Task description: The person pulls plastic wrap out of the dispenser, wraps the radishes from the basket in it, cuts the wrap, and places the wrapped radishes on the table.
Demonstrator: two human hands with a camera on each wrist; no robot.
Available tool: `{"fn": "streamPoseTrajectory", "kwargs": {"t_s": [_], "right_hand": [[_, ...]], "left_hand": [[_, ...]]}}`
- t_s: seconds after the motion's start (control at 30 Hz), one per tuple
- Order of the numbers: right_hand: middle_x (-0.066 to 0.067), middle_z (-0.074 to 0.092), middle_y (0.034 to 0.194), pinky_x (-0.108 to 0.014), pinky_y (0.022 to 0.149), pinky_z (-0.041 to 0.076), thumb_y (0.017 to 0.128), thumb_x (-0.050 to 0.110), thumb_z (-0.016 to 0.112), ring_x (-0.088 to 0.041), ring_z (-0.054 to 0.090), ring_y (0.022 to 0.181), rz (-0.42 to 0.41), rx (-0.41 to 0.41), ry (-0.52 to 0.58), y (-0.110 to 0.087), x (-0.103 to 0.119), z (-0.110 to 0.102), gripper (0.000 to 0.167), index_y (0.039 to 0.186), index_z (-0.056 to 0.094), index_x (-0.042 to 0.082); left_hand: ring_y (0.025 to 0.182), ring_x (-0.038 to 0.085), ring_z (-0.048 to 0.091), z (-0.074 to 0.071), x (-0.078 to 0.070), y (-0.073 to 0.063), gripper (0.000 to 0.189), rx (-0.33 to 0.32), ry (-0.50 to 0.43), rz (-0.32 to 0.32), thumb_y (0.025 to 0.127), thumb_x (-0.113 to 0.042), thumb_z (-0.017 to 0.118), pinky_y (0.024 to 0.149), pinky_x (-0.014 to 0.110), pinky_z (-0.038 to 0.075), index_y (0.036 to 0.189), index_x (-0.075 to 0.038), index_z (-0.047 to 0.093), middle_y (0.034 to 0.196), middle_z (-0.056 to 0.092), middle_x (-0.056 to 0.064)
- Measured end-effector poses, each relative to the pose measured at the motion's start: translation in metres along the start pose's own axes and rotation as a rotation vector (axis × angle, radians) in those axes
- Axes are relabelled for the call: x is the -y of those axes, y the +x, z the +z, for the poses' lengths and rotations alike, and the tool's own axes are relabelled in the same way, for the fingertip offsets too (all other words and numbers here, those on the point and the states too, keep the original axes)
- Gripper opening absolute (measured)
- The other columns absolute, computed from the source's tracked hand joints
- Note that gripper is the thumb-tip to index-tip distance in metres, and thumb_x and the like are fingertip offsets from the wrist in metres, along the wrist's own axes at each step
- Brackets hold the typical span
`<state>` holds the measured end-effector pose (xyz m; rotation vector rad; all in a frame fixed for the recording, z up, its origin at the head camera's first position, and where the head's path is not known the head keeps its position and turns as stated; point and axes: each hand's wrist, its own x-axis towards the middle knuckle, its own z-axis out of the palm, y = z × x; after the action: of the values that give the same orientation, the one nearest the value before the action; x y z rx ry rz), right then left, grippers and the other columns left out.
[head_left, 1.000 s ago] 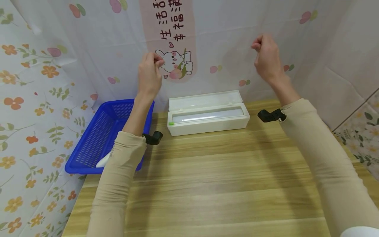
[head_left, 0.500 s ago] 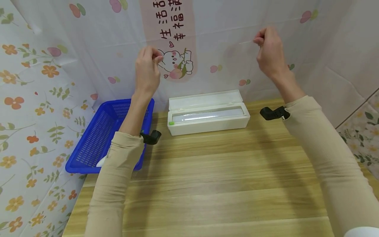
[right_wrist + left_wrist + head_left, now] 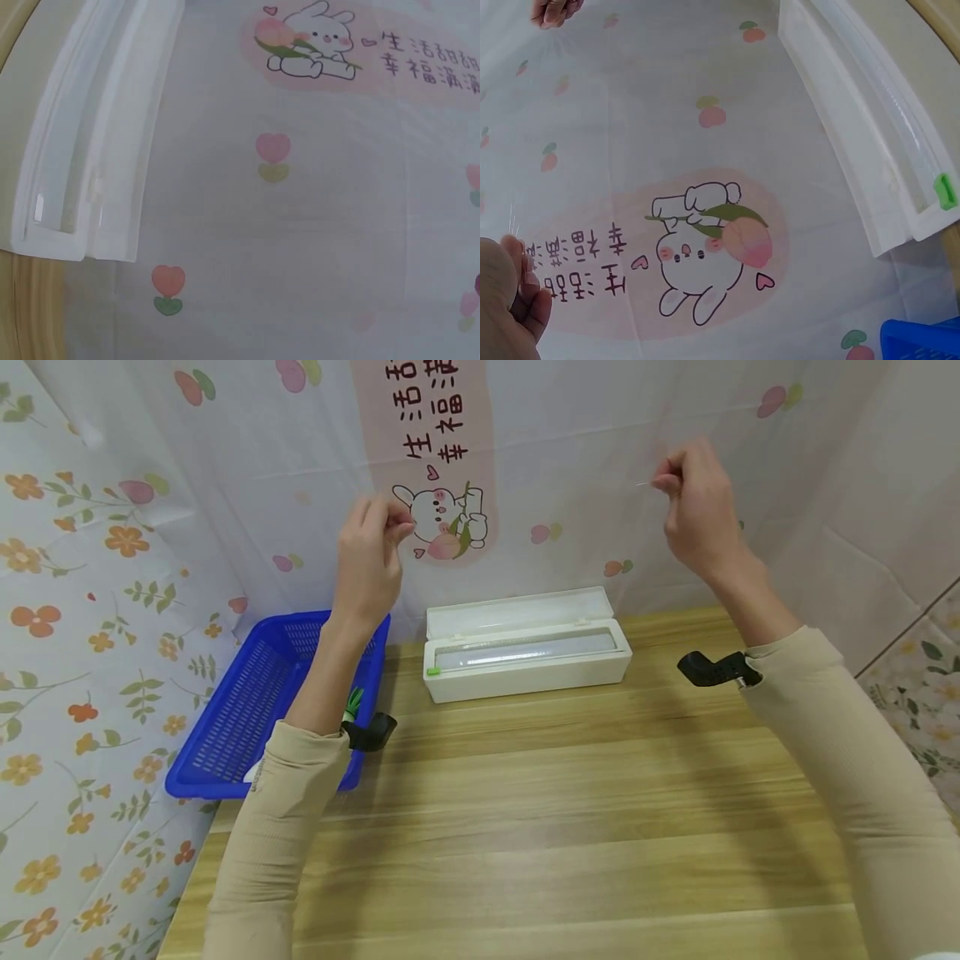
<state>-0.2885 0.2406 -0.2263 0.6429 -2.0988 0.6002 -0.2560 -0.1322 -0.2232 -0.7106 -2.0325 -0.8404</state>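
While our left hand (image 3: 369, 560) hangs at eleven o'clock and our right hand (image 3: 701, 514) at one, both pinch clear film (image 3: 512, 214) before the printed curtain (image 3: 247, 510).
Our fingers curl in narrow on each side, hands well apart; the film shows only as faint creases and glints, so we cannot tell its extent. At twelve o'clock our white box (image 3: 528, 681) sits on the wooden table (image 3: 562, 827), its lid (image 3: 521, 613) tipped back, a glossy pale strip (image 3: 525, 654) in its opening and a green tab (image 3: 432, 672) at its nine-o'clock end. Near ten stands the blue basket (image 3: 217, 710), a white thing (image 3: 252, 774) inside partly hidden by our left sleeve (image 3: 262, 835).
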Motion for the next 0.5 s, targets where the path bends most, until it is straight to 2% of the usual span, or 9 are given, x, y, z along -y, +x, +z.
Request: {"fn": "streamPoseTrajectory", "kwargs": {"t_s": [0.3, 0.5], "right_hand": [[-0.029, 0.048, 0.093, -0.031, 0.071, 0.034, 0.104, 0.009, 0.048, -0.036, 0.046, 0.080, -0.126, -0.031, 0.001, -0.019, 0.004, -0.010, 0.025, 0.100, 0.048, -0.016], [-0.027, 0.049, 0.090, -0.031, 0.069, 0.032, 0.098, -0.004, 0.055, -0.035, 0.046, 0.075, -0.191, -0.091, 0.009, -0.032, 0.009, -0.014, 0.012, 0.097, 0.048, -0.014]], "left_hand": [[0.086, 0.033, 0.055, -0.013, -0.007, -0.024, 0.023, 0.036, -0.008, 0.132, 0.105, -0.010, 0.050, 0.075, 0.031, 0.045, 0.098, 0.009, 0.060, 0.094, 0.056, 0.022], [0.084, 0.032, 0.055, -0.020, -0.015, -0.040, 0.015, 0.059, -0.005, 0.176, 0.104, -0.006, 0.053, 0.073, 0.032, 0.044, 0.098, 0.007, 0.059, 0.092, 0.057, 0.020]]}}
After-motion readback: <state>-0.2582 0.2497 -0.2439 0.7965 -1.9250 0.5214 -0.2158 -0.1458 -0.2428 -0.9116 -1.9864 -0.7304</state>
